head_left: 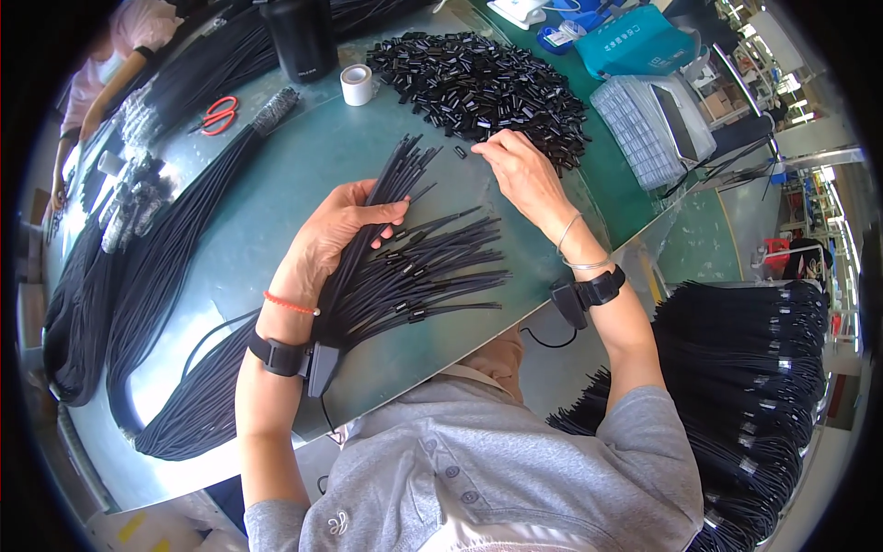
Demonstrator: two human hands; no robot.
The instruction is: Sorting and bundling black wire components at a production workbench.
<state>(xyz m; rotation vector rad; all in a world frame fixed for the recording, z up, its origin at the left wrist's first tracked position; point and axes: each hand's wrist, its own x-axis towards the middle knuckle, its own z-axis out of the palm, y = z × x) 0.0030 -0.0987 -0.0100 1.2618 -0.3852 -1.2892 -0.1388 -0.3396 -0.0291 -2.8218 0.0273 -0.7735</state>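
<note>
My left hand [348, 221] is wrapped round a bundle of thin black cables [405, 166], whose cut ends fan out past the thumb. Beneath that hand more black cables [432, 253] lie spread on the table, and several carry small black sleeves. Beside the pile of short black sleeves [478, 78] is my right hand [524, 175], its thumb and fingertips pinched together. Whatever sits in the pinch, if anything, is too small to make out. A lone black sleeve [460, 152] shows just left of those fingertips.
Long cable bundles [166, 285] cover the table's left side. Red-handled scissors [219, 115], a white tape roll [356, 85] and a black canister [302, 41] stand farther back. A clear plastic box [635, 129] is at right. Another person [106, 78] works far left. More cables [736, 386] hang lower right.
</note>
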